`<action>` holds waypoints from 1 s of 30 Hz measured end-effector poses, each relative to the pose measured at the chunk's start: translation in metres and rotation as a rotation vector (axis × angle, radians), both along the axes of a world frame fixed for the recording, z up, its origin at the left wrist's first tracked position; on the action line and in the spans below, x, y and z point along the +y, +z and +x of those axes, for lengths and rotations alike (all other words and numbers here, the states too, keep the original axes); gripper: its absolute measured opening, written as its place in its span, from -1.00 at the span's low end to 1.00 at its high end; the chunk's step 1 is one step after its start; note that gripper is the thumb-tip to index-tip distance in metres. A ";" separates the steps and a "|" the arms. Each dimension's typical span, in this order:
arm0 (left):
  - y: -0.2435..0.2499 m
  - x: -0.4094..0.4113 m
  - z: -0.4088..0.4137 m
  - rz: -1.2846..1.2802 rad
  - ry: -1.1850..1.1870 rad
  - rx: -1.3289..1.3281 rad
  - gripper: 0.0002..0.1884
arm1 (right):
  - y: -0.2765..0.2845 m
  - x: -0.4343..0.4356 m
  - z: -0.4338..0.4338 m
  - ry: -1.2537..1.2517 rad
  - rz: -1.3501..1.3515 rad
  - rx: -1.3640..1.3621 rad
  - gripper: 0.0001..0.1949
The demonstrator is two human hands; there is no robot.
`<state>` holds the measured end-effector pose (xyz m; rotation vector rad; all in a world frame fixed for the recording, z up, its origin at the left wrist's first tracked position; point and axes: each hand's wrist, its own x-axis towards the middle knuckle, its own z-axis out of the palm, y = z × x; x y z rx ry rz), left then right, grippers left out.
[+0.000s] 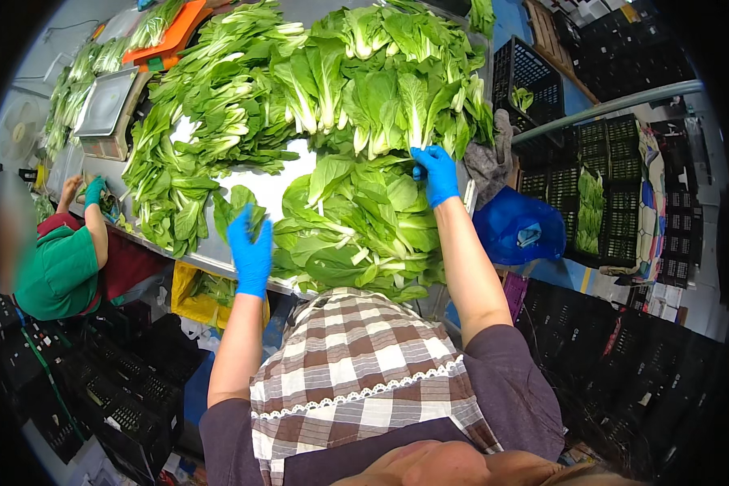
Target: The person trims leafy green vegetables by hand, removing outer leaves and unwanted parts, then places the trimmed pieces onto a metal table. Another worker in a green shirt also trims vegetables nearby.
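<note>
Both of my hands wear blue gloves. My right hand [435, 175] pinches the white stem end of a leafy green [414, 103], whose leaves point away from me over other bunched greens [316, 85]. Close to the table's near edge is my left hand [250, 252], its thumb apart from the fingers. A green leaf [241, 203] shows behind and between those fingers; whether they grip it cannot be told. Between my hands lies a loose pile of leafy greens [364, 225], some with cut pale stems. A white surface [267, 188] shows beside the pile.
A weighing scale [106, 104] and an orange tray [167, 36] stand at the far left. A co-worker in a green shirt [61, 273] handles something there. Right of the table are a grey cloth [489, 158], a blue plastic bag [516, 225] and black crates [528, 76]. A yellow bag [188, 297] sits below.
</note>
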<state>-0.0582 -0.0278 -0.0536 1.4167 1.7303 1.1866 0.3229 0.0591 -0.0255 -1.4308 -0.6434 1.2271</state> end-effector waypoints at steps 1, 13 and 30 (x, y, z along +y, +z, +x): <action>0.011 0.002 0.018 -0.050 -0.073 -0.096 -0.50 | 0.008 -0.009 -0.011 0.010 0.029 0.024 -0.80; 0.067 0.012 0.123 -0.309 -0.342 -0.723 -0.64 | 0.017 -0.118 -0.109 0.277 0.120 -0.170 -0.66; 0.055 -0.005 0.111 -0.421 -0.289 -0.658 -0.65 | -0.016 -0.118 -0.116 0.365 0.005 0.144 -0.74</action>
